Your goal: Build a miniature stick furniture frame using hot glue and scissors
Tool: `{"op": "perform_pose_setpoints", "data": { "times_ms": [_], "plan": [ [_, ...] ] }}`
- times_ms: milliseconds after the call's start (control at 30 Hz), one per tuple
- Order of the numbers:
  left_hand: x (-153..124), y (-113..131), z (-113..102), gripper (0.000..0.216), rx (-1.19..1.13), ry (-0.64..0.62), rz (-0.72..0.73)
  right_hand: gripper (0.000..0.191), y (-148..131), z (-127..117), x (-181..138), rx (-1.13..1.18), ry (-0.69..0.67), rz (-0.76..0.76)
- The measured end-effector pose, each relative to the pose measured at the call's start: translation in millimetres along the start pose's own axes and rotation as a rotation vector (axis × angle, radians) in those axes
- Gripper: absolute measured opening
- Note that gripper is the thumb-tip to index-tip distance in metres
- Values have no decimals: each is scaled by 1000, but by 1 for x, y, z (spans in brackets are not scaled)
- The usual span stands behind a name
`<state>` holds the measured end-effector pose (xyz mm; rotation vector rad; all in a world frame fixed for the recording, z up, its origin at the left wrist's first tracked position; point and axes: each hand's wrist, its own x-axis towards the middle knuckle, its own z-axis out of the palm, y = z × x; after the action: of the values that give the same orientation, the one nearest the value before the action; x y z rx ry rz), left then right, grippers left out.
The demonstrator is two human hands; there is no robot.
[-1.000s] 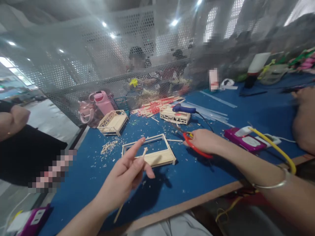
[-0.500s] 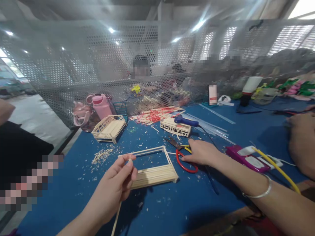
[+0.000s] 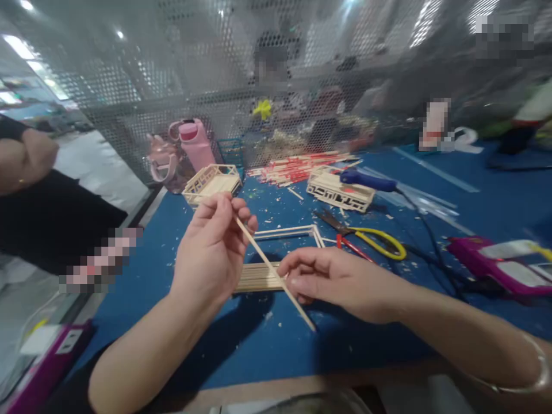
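A thin wooden stick (image 3: 261, 253) slants down to the right in front of me. My left hand (image 3: 211, 247) pinches its upper end between thumb and fingers. Lower down, the curled fingers and thumb of my right hand (image 3: 332, 282) close on the same stick. Behind both hands lies a frame of glued sticks (image 3: 287, 233), partly filled with a row of slats (image 3: 259, 277); my hands hide some of it. Scissors with yellow and red handles (image 3: 379, 241) rest open beyond my right hand.
Two finished stick pieces, a bed-like one (image 3: 215, 183) and a boxy one (image 3: 334, 192), stand behind. A blue glue gun (image 3: 368, 180) lies on the latter. Red-tipped sticks (image 3: 297, 167), a pink bottle (image 3: 196, 144) and a purple power strip (image 3: 495, 264) surround the work. Someone stands at left.
My right hand has left the scissors and come to the stick. My left hand has raised and turned the stick across my view. The camera view has shifted.
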<state>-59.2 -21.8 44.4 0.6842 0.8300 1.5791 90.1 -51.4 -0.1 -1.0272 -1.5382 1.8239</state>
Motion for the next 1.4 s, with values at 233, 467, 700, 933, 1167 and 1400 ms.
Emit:
{"op": "perform_pose_setpoints", "data": {
  "times_ms": [233, 467, 700, 933, 1167, 1400],
  "plan": [
    [14, 13, -3, 25, -22, -17, 119, 10, -21, 0, 21, -22, -97, 59],
    [18, 3, -16, 21, 121, -167, -126, 18, -17, 9, 29, 26, -164, 90],
    [27, 18, -47, 30, 727, -415, -225, 30, -27, -80, 33, -994, 684, -247],
    [37, 6, -54, 21, 1107, -480, 129, 42, -30, -172, 60, -1421, 893, 159],
    [32, 8, -49, 17, 1123, -409, 200, 48, -23, -182, 57, -1378, 866, 396],
    [36, -1, -53, 25, 1138, -442, 232, 38, -16, -187, 33, -1380, 823, 222]
  ]
}}
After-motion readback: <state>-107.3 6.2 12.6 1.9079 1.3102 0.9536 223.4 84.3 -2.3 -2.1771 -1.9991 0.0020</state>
